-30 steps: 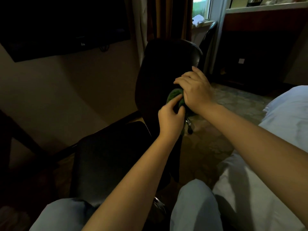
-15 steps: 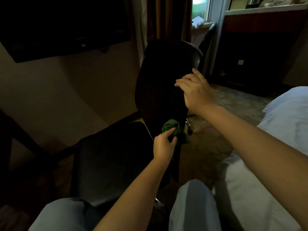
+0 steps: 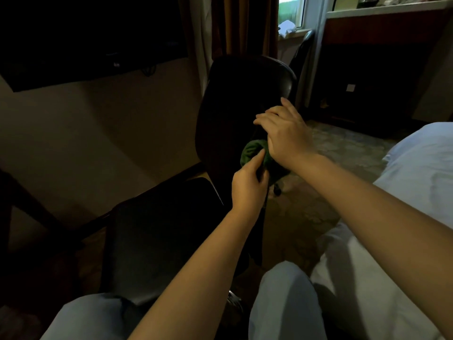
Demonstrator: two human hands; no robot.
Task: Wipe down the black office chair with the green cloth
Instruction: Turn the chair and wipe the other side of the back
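The black office chair (image 3: 235, 99) stands in front of me, its backrest upright and its seat (image 3: 157, 236) low at the left. A bunched green cloth (image 3: 252, 152) lies against the lower right side of the backrest. My left hand (image 3: 247, 187) pinches the cloth from below with thumb and fingers. My right hand (image 3: 284, 133) hovers over the backrest's right edge just above the cloth, its fingers loosely bent; whether it touches the cloth is hidden by the hand itself.
A white bed (image 3: 404, 217) fills the right side, close to my right arm. My knees (image 3: 286, 303) are at the bottom. A dark screen (image 3: 85, 38) hangs on the left wall. Curtains (image 3: 245, 25), a window and a dark cabinet (image 3: 380, 77) stand behind the chair.
My left hand has carried the cloth back up the backrest from its lower point half a second ago, up under my right hand. My right hand has shifted only slightly.
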